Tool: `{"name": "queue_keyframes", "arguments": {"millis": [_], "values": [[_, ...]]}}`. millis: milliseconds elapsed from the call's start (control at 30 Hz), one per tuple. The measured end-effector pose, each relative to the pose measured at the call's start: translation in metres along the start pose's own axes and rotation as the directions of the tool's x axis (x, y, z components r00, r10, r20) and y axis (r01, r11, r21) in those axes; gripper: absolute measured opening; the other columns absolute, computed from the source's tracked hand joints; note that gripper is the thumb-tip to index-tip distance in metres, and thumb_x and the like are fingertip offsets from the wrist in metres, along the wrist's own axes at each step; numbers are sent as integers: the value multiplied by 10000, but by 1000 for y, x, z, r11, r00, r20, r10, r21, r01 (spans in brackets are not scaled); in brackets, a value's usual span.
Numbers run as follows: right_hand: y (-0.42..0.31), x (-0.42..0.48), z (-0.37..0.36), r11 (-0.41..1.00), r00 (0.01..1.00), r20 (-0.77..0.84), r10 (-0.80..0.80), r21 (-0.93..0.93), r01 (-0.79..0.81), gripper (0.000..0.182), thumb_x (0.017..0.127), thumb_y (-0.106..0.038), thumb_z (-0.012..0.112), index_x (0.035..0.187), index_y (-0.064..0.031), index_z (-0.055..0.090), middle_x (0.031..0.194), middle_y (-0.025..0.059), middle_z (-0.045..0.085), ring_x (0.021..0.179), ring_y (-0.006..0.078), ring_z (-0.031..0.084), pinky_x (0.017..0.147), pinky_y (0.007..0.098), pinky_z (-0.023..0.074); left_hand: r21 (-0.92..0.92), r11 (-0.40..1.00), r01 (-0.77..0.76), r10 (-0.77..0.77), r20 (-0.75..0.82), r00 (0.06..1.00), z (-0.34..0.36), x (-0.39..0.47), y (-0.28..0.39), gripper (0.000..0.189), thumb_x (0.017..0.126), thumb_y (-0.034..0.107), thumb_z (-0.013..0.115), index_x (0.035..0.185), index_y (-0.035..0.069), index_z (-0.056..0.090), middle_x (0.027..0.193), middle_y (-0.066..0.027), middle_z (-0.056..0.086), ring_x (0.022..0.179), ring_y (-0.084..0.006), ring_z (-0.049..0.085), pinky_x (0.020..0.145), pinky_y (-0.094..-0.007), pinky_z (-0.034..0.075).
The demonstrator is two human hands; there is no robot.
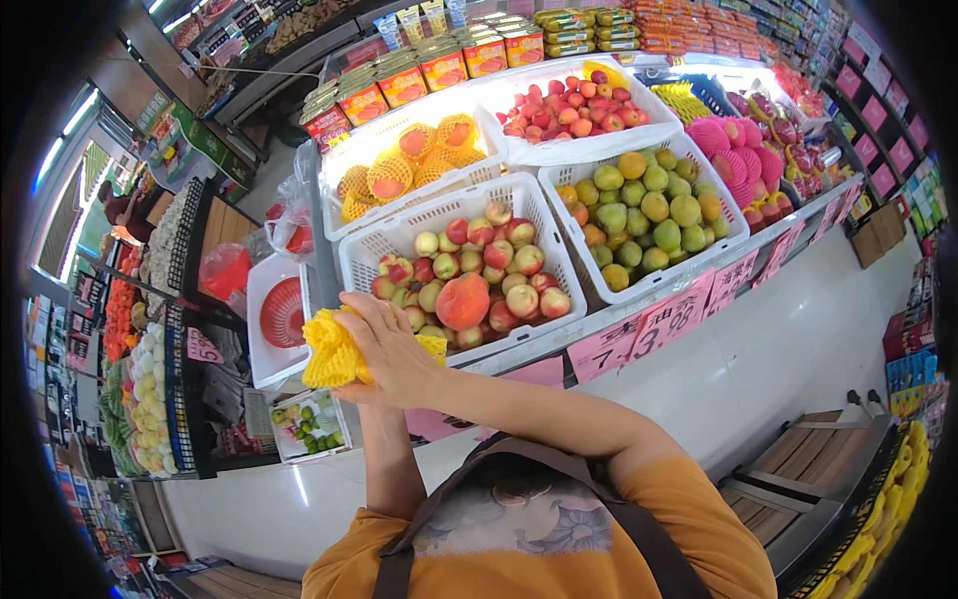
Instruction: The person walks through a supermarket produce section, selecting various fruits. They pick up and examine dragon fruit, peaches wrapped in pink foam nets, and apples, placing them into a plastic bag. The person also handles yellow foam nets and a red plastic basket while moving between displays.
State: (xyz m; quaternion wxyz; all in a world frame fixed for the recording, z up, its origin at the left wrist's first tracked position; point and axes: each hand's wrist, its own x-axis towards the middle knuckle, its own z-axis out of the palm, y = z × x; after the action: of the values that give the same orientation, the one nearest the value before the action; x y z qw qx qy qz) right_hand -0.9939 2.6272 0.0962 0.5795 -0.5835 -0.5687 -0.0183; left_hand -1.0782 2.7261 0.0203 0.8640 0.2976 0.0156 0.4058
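Observation:
My right hand [393,350] reaches across to the left and grips a bunch of yellow foam fruit nets [328,352]. A piece of the yellow netting also sticks out on its far side, over the crate's front corner. From below comes my left forearm; my left hand [378,410] is mostly hidden beneath the right hand and the netting. Just beyond them stands a white plastic crate [374,251] of red and pale green nectarines [498,254]. One large orange-red peach [462,301] lies on top of these, without a net.
Behind are crates of netted peaches [389,176] and small red fruits [572,108]; green-orange fruits [651,202] fill a crate to the right. Pink price signs [666,322] hang along the stand's front edge. At left, a red plastic basket [284,313] sits inside a white bin.

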Motion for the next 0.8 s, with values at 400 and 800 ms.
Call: {"name": "queue_keyframes", "arguments": {"millis": [400,800], "values": [[93,3,-169,954,999,48,-3,-299,17,324,703,-149,665,1010,-97,575,1042,122,560,972,294,542,830,404,431,72,967,-245,253,-397,882,-12,-4,10,437,868,484,489,1139,146,547,1044,-72,604,781,-215,587,600,-334,504],[248,57,-364,859,889,145,435,-364,-360,136,791,-175,607,886,-77,617,859,38,605,792,174,582,703,295,468,264,898,-353,429,-346,834,37,-10,-22,428,881,431,500,1146,96,532,1095,-106,585,790,-244,595,599,-318,517]]}}
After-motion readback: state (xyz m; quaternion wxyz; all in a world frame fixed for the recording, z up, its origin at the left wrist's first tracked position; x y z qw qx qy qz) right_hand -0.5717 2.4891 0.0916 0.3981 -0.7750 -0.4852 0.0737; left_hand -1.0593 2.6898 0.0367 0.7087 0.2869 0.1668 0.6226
